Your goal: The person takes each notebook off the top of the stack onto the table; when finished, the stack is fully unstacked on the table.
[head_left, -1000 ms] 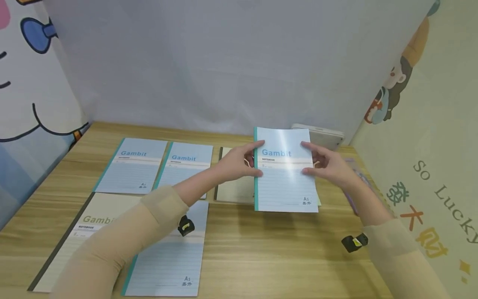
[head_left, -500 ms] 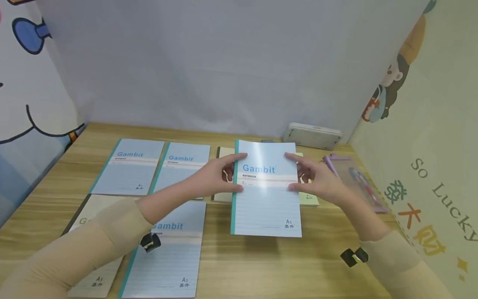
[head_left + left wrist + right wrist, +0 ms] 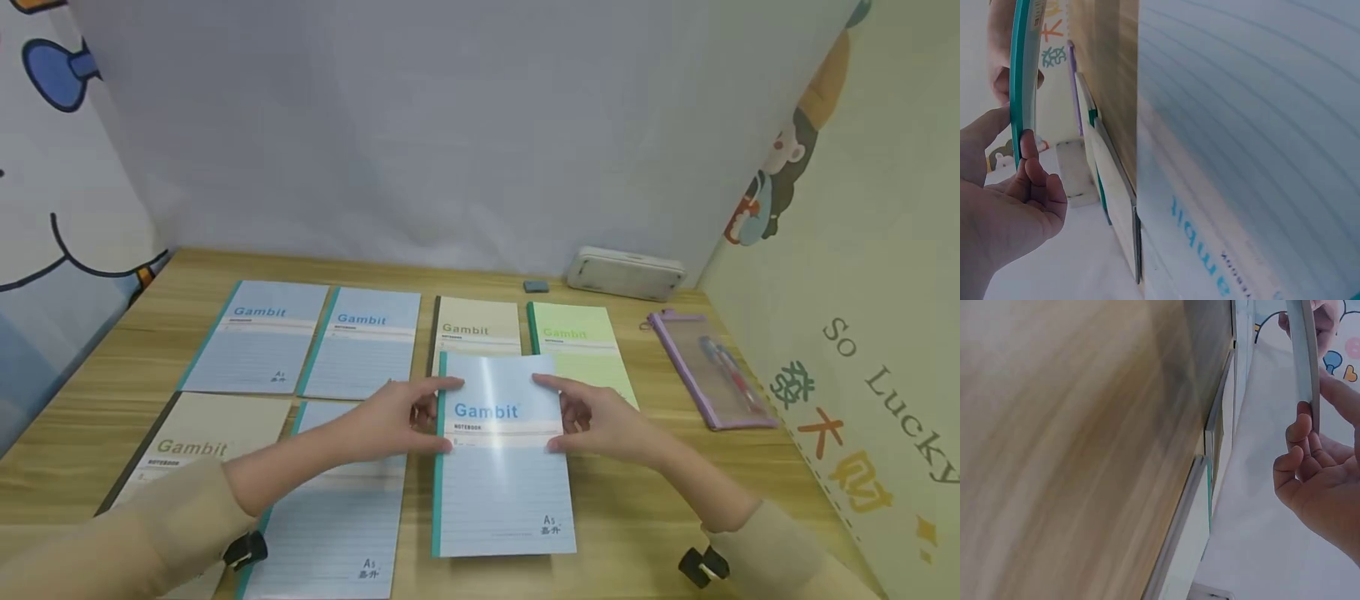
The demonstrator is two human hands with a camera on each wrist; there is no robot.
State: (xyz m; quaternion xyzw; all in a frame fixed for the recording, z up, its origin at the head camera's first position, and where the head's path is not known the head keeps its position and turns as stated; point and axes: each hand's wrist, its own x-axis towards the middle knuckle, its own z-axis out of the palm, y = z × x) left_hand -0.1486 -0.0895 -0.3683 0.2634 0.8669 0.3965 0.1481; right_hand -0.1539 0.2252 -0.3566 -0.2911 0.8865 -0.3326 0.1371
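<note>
A blue Gambit notebook (image 3: 502,500) with a teal spine is held between both hands, raised above the table in the wrist views. My left hand (image 3: 393,421) pinches its spine side, thumb on the cover and other fingers behind. On the opposite edge, my right hand (image 3: 611,421) grips in the same manner. In the left wrist view the teal spine (image 3: 1020,75) shows edge-on between thumb and fingers. The held notebook overlaps the lower part of a beige notebook (image 3: 480,315) and a little of a green notebook (image 3: 592,367) in the head view.
Two blue notebooks (image 3: 258,358) (image 3: 378,354) lie at the back left. Nearer are another blue notebook (image 3: 330,525) and a beige one (image 3: 217,417), partly under the left arm. A grey eraser (image 3: 536,287), a white case (image 3: 626,273) and a purple-edged pencil pouch (image 3: 716,371) lie toward the right.
Both hands have brought the blue notebook toward the person and somewhat left, lower in the view. The beige and green notebooks, the eraser and the pouch have come into fuller view.
</note>
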